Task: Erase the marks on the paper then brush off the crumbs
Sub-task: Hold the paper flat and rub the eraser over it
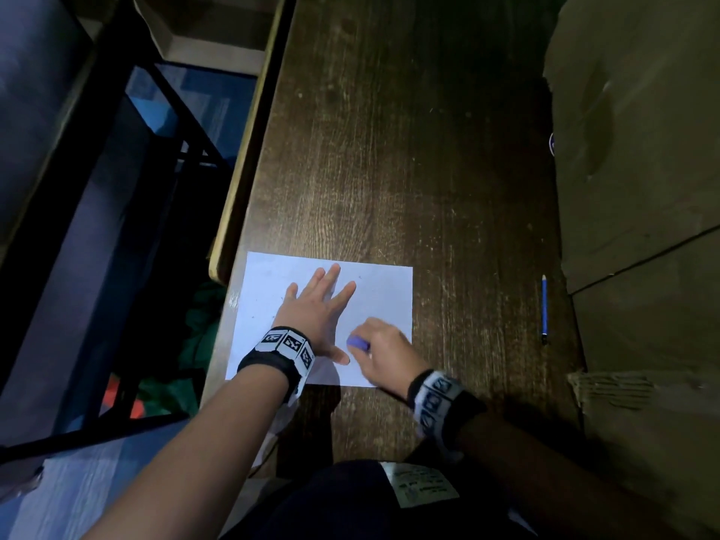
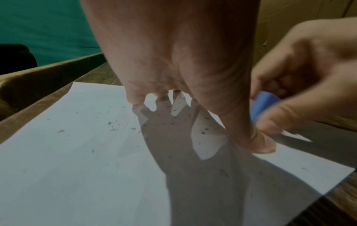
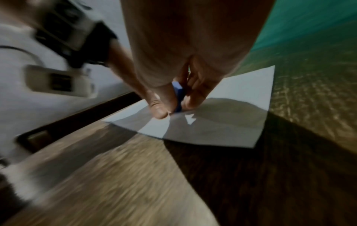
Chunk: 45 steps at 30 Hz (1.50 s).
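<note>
A white sheet of paper (image 1: pixel 385 290) lies on the dark wooden table (image 1: pixel 409 169) near its front left corner. My left hand (image 1: pixel 319 305) presses flat on the sheet, fingers spread and straight. My right hand (image 1: pixel 383 344) pinches a blue eraser (image 1: pixel 358 342) and holds its tip against the paper's near right part, just beside my left thumb. In the left wrist view, dark eraser crumbs (image 2: pixel 115 123) are scattered over the paper (image 2: pixel 67 152). The right wrist view shows the eraser (image 3: pixel 179 94) between thumb and fingers, touching the sheet (image 3: pixel 241 94). No pencil marks are plainly visible.
A blue pencil (image 1: pixel 544 309) lies on the table to the right of the paper. A large cardboard box (image 1: pixel 643 150) stands along the right side. The table's left edge (image 1: pixel 249 150) drops to the floor, where a black frame (image 1: pixel 128 189) stands.
</note>
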Tool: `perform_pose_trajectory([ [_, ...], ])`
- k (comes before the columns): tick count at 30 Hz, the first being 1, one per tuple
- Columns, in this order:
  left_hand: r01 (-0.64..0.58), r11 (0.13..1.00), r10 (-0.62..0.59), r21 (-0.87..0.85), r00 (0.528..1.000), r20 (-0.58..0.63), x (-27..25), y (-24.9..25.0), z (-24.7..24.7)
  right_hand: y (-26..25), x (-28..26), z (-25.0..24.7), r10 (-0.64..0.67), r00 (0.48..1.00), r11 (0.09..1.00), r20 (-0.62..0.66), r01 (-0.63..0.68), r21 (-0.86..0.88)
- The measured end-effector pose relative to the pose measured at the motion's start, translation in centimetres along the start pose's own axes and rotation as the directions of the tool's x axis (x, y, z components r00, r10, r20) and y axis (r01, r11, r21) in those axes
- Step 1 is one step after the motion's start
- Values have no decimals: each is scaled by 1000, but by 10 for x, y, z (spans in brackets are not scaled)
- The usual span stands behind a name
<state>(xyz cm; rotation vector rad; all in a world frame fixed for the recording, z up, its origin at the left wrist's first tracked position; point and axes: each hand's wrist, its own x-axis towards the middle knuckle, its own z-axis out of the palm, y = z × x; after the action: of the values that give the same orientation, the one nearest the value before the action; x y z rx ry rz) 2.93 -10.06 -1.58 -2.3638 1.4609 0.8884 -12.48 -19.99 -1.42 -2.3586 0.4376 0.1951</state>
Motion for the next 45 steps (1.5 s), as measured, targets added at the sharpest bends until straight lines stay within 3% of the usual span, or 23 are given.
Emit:
perform_pose_trajectory([
  [2,1,1000,-1,-3,1000,-10,1,-1,1,1,1,-10,-51,992,998,111,55,-32],
  [3,-1,1000,1,-8,1000,-9,2,-1,2,4,13,-17,-55,995,997,80,60,-55],
  [5,0,1000,0,-15,1000,7,1,0,2,14,42,-28,19,996,999,-83,-23,-44],
  [8,4,1000,-4,-19,1000,15,0,2,-1,23,55,-23,151,942,989,-300,-144,45],
  [9,4,1000,-4,-20,1000,13,0,2,-1,21,44,-15,140,950,990,-280,-132,48],
  [11,9,1000,-9,-19,1000,1,0,2,-1,9,8,0,20,995,1000,-101,-19,19],
  [13,10,1000,-10,-25,1000,-4,1,2,0,7,-10,-1,-58,994,998,98,60,-16],
  [14,8,1000,-8,-25,1000,-5,2,2,0,10,-2,-8,-64,991,997,114,70,-43],
  [16,5,1000,-6,-26,1000,-7,3,2,0,19,33,-21,-15,1000,999,-27,14,-51],
  [18,11,999,-11,-33,1000,-3,3,3,1,26,65,-32,85,969,996,-231,-89,-9],
  [20,17,999,-17,-33,1000,4,4,3,0,26,68,-25,133,942,991,-309,-134,18],
  [23,26,999,-26,-34,1000,1,7,1,2,11,19,-1,17,998,1000,-59,-16,4],
  [25,32,999,-32,-28,999,2,9,0,4,8,1,-1,-78,989,997,128,80,-13],
  [26,33,999,-33,-19,999,7,9,0,4,10,9,-9,-74,988,996,135,79,-34],
  [28,30,1000,-30,-7,999,19,10,-1,5,17,44,-25,-3,1000,998,-25,2,-61],
  [31,38,999,-38,-7,999,26,10,0,6,25,76,-37,86,952,996,-294,-93,-9],
  [33,44,999,-44,-6,999,29,11,0,6,19,58,-21,75,972,997,-222,-80,-12],
  [35,47,999,-47,-9,999,23,12,-2,7,6,18,-6,-79,996,997,-38,78,-5],
  [37,42,999,-41,-14,999,24,12,-2,6,5,4,-7,-197,975,980,101,199,-7],
  [38,40,999,-40,-13,999,30,11,-2,5,7,16,-14,-158,982,987,106,161,-18],
  [40,38,999,-38,-12,998,44,10,-1,4,13,53,-28,-54,997,996,-47,51,-74],
  [42,41,999,-40,-7,998,46,10,0,3,23,77,-33,15,975,998,-221,-30,-62],
  [45,45,999,-45,-3,998,44,9,1,4,19,49,-7,21,972,999,-234,-30,-33],
])
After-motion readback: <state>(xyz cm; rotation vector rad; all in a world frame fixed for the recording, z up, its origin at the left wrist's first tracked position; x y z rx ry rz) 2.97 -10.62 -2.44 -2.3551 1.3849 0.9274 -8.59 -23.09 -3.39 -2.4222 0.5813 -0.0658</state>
